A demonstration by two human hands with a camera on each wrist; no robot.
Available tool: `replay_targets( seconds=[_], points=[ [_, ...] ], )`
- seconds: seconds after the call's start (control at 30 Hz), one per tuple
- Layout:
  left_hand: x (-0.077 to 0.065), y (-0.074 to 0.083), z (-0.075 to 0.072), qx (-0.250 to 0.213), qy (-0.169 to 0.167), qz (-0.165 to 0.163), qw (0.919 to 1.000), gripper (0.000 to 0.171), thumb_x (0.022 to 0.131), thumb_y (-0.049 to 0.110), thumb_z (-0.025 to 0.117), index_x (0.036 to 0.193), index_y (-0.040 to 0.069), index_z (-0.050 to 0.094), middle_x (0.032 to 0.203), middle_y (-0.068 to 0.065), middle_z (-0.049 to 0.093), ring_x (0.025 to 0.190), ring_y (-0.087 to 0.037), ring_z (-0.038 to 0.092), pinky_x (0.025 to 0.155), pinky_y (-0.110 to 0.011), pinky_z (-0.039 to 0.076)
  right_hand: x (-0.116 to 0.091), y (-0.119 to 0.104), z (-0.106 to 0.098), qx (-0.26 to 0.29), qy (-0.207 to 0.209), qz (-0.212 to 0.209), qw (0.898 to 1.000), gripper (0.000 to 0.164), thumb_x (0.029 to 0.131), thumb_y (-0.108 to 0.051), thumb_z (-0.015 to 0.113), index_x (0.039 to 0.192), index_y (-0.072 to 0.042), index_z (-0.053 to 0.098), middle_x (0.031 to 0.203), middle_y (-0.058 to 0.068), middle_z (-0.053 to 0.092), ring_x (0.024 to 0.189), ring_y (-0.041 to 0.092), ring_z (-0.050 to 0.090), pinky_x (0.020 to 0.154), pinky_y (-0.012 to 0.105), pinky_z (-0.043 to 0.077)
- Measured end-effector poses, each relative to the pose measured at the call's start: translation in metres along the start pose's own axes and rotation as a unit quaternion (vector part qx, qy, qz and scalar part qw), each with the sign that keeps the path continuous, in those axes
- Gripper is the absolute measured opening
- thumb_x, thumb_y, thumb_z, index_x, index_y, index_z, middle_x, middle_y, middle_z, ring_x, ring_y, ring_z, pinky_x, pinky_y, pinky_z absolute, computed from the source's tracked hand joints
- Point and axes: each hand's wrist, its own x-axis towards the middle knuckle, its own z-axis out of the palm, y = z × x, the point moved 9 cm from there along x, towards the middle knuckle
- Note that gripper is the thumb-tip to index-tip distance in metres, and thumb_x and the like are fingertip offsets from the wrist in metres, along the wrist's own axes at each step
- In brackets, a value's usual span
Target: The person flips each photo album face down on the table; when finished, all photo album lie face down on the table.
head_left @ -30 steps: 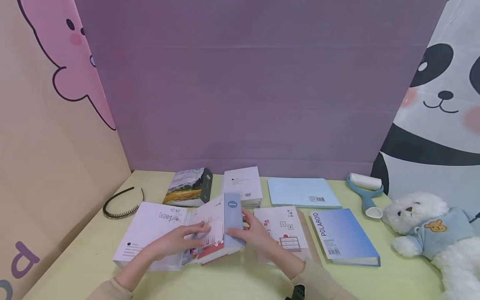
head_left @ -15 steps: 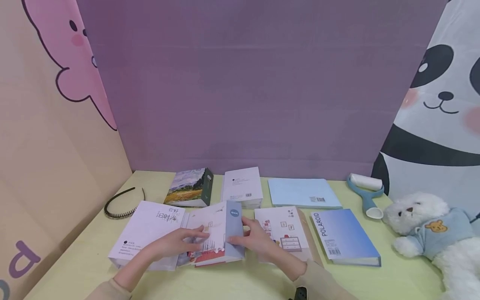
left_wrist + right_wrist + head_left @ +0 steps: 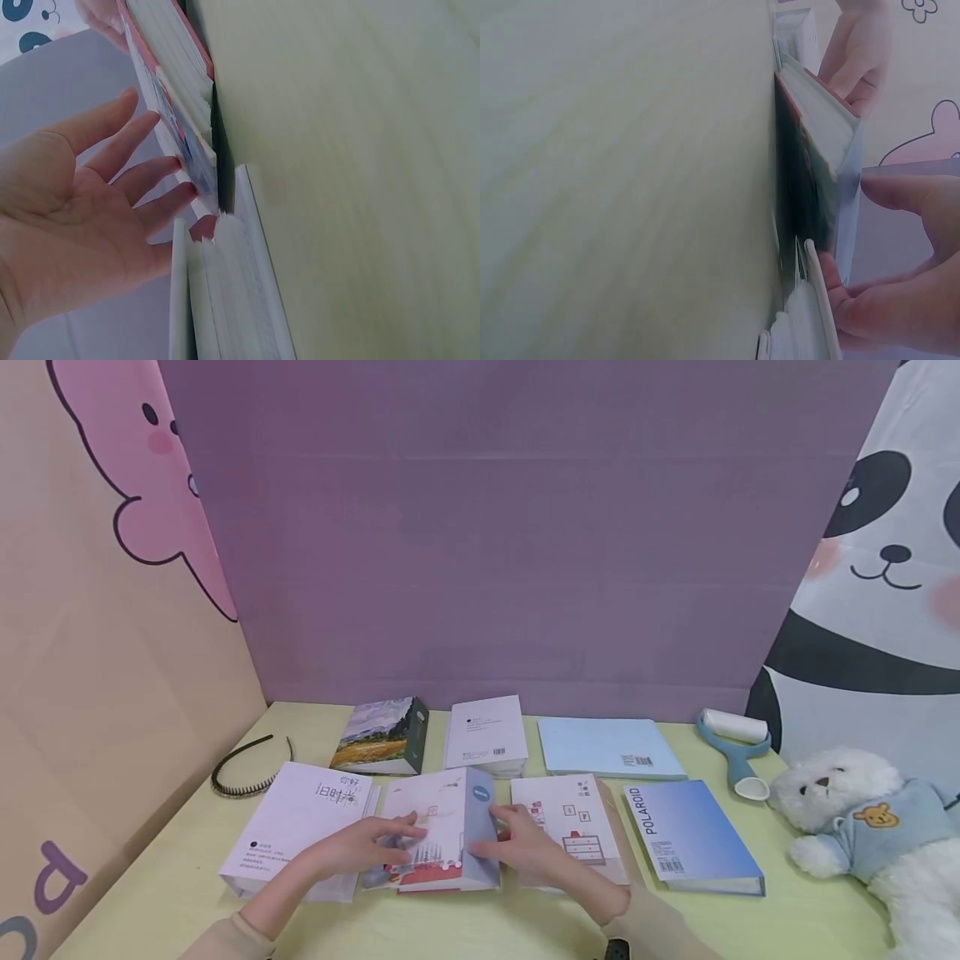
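A thick white book (image 3: 423, 822) with a red illustrated lower part and a grey-blue spine lies at the front middle, its spine side tilted up off the table. My right hand (image 3: 528, 847) holds it at the spine; in the right wrist view the thumb of that hand (image 3: 930, 277) is on the spine and a fingertip is low at the raised edge. My left hand (image 3: 348, 847) reaches to its left side, fingers spread, with the fingertips (image 3: 176, 163) at the cover in the left wrist view. Left of it lies a white book (image 3: 300, 827); right, another illustrated book (image 3: 566, 814).
Along the back lie a landscape-cover book (image 3: 375, 735), a white book (image 3: 487, 731) and a light blue folder-like book (image 3: 600, 743). A blue Polaroid album (image 3: 693, 831), lint roller (image 3: 735, 752) and teddy bear (image 3: 862, 827) stand right. A black headband (image 3: 240, 789) lies left.
The raised spine side of the book has come down and the book lies flatter. Both hands have stayed at it, the right hand moving down with the spine.
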Motion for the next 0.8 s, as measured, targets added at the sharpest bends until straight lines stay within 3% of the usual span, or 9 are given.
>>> replay_targets(
  seconds=[0.2,0.37,0.6,0.8],
  points=[
    [0.0027,-0.0016,0.0022,-0.002,-0.004,-0.004,1.0,0.037,0.091,0.02,0.061,0.126,0.011,0.06,0.151,-0.013,0.03,0.141,-0.037,0.019,0.112,-0.057,0.017,-0.0022,0.002,-0.0011,0.017,-0.001,-0.017,1.0,0.077,0.082,-0.029,0.071,0.135,0.014,0.037,0.125,0.024,0.045,0.11,0.037,0.053,0.091,0.045,0.048],
    [0.0035,-0.0027,0.0027,-0.009,-0.005,-0.008,0.9999,0.036,0.091,0.021,0.061,0.125,0.009,0.06,0.151,-0.013,0.032,0.141,-0.039,0.016,0.113,-0.057,0.014,-0.0027,0.0008,0.0021,0.006,-0.009,-0.03,0.999,0.071,0.082,-0.032,0.07,0.134,0.008,0.043,0.13,0.023,0.045,0.117,0.041,0.049,0.098,0.052,0.043],
    [0.0048,-0.003,0.0039,-0.009,-0.005,-0.007,0.9999,0.036,0.091,0.022,0.061,0.125,0.008,0.06,0.15,-0.014,0.033,0.141,-0.04,0.017,0.113,-0.058,0.013,-0.0013,-0.0016,0.0079,-0.001,-0.032,-0.037,0.999,0.072,0.083,-0.033,0.069,0.138,0.003,0.041,0.147,0.02,0.031,0.129,0.045,0.037,0.104,0.055,0.036],
    [0.0063,-0.0016,0.003,-0.012,-0.006,-0.009,0.9999,0.036,0.092,0.022,0.06,0.125,0.009,0.06,0.15,-0.012,0.032,0.142,-0.039,0.015,0.113,-0.058,0.011,0.0022,-0.0012,0.0084,0.018,-0.042,-0.04,0.998,0.073,0.083,-0.028,0.07,0.14,0.005,0.037,0.151,0.019,0.025,0.133,0.046,0.03,0.107,0.055,0.031]
  ],
)
